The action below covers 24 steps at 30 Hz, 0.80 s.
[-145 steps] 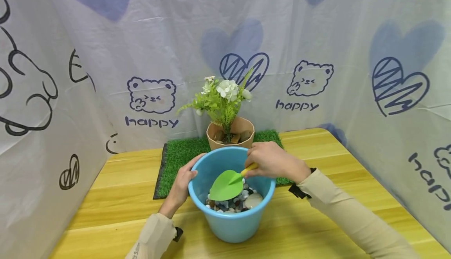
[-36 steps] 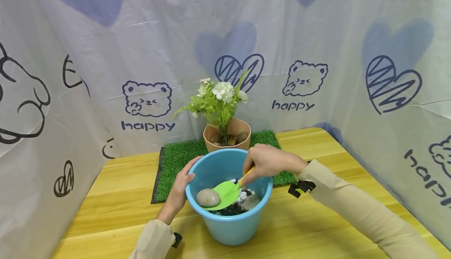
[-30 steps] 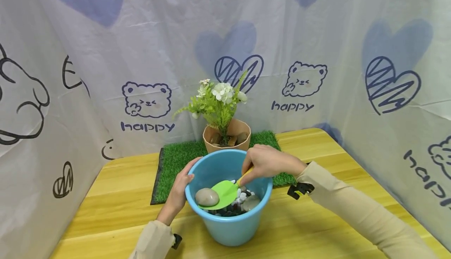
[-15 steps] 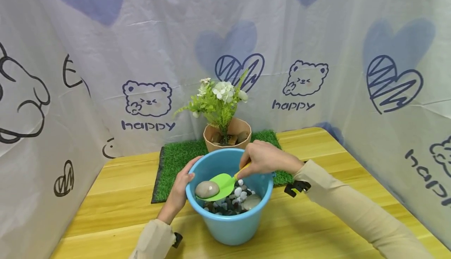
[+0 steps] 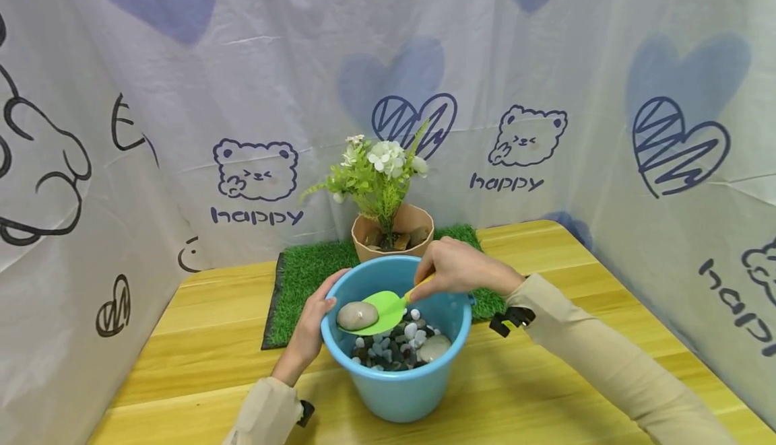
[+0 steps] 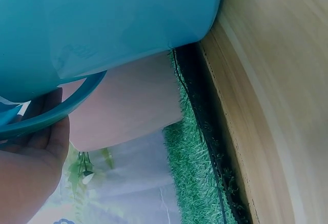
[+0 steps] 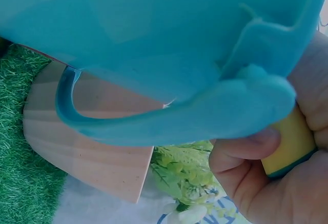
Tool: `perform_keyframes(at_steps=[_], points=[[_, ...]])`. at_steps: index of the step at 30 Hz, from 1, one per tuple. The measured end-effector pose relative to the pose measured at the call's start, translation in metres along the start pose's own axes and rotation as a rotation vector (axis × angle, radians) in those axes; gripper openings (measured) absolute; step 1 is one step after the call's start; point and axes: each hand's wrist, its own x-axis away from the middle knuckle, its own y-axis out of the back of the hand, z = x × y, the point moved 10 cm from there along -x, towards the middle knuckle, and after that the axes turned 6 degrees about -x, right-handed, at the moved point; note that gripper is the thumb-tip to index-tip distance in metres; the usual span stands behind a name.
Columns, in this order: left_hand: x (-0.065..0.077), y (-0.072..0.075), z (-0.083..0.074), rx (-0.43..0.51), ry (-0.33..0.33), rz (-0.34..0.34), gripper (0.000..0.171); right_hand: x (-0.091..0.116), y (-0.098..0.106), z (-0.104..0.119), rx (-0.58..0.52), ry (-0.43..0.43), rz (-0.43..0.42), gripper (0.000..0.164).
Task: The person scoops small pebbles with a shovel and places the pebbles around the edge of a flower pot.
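My right hand (image 5: pixel 457 268) grips the yellow handle (image 7: pixel 289 142) of a hand trowel (image 5: pixel 391 312) with a green leaf-shaped blade. On the blade's left part lies a large smooth grey-beige stone (image 5: pixel 358 316), close to the left inner wall of a light blue bucket (image 5: pixel 403 394). Below the blade, black and white pebbles (image 5: pixel 394 351) cover the bucket's bottom, with another large stone (image 5: pixel 434 349) at the right. My left hand (image 5: pixel 310 324) holds the bucket's left rim, thumb over the edge. Its fingers pass behind the blue bucket handle (image 6: pixel 72 103) in the left wrist view.
Right behind the bucket stands a peach flowerpot (image 5: pixel 366 251) with stones and a white-flowered plant (image 5: pixel 382 169). It sits on a green turf mat (image 5: pixel 306 277). The wooden table (image 5: pixel 200 337) ends at a printed curtain (image 5: pixel 273 81) at the back and sides.
Several seconds ago the trowel blade was bare; the large stone now lies on it. Over the last second my right hand has raised the trowel slightly, and more pebbles show beneath. My left hand stays put.
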Motion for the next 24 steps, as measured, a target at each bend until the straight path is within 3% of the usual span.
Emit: perform_keyframes(at_steps=[15, 24], points=[[0.000, 0.000, 0.000, -0.002, 0.028, -0.016, 0.056, 0.008, 0.019, -0.011, -0.053, -0.015, -0.077, 0.014], [0.001, -0.001, -0.002, 0.012, 0.030, -0.001, 0.057, 0.012, 0.024, -0.020, -0.080, -0.049, -0.075, 0.013]])
